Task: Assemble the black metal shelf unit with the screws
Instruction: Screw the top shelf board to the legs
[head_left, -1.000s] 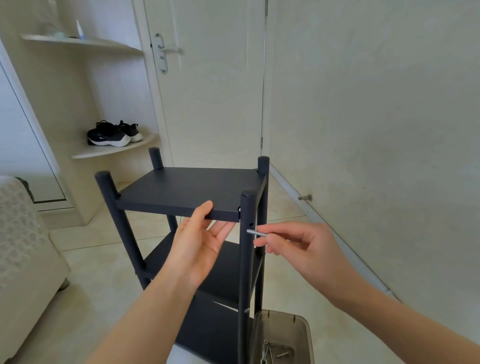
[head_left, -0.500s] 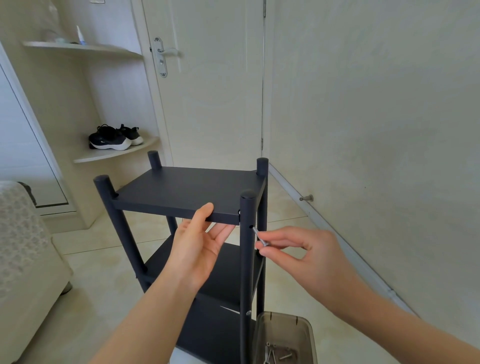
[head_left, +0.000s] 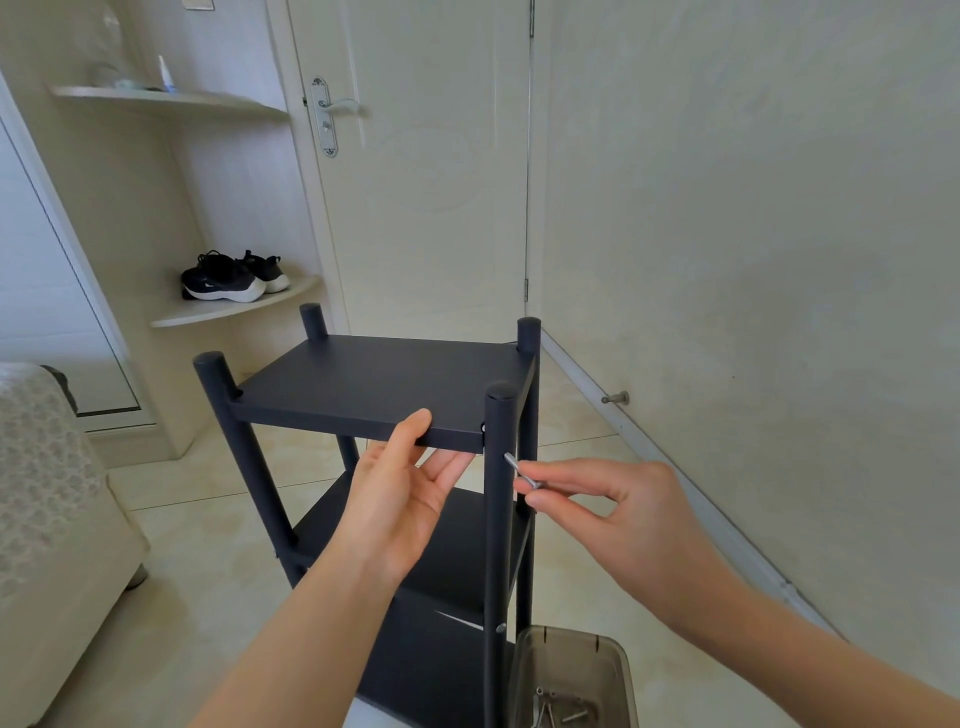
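The screw (head_left: 521, 470) I pinch is a short, bright metal pin, and its long axis is slanted. The free end points up and left at the near-right post (head_left: 500, 525) of the black shelf unit (head_left: 322, 525), right at the post's side just below the top shelf panel (head_left: 374, 384); the other end sinks between my thumb and forefinger. Whether the tip has entered a hole in the post I cannot tell. The post is a round, matte tube standing upright with a rounded cap, and the panel to its left is a flat, matte rectangular sheet with a thin front edge. My right hand (head_left: 618, 519) reaches in from the right of the post, thumb and forefinger closed narrowly on the screw, the other fingers loosely curled beneath. My left hand (head_left: 410, 499) is just left of the post, palm turned toward me, thumb laid over the panel's front edge and straight fingers under it, clamping the panel between them. At the foot of the post, to its right, a smoky translucent plastic tray (head_left: 571, 660) with rounded corners holds a few loose screws (head_left: 558, 714)
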